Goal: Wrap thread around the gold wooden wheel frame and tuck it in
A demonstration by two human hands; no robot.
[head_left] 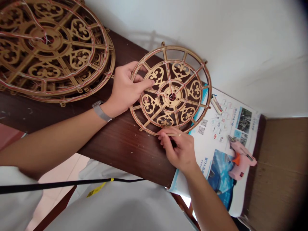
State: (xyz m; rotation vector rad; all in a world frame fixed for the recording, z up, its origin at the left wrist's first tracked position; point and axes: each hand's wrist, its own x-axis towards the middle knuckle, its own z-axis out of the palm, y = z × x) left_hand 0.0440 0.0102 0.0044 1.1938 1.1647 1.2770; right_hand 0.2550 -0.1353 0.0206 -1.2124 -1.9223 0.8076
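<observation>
On the dark wooden table (pixel 120 154), right hand (pixel 179 149) pinching a thin pale stick (pixel 169 134) lengthwise along the lower rim of the round fretwork wooden wheel (pixel 166 96), a disc with no long axis, left hand (pixel 124 89) gripping its left side, stacked larger wheels (pixel 48 48) and a pink glue gun (pixel 240 162) farther off.

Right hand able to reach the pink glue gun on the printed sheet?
Probably yes: the right hand is near the pink plastic glue gun, with only the flat printed paper sheet between them. It holds a thin stick, though.
</observation>
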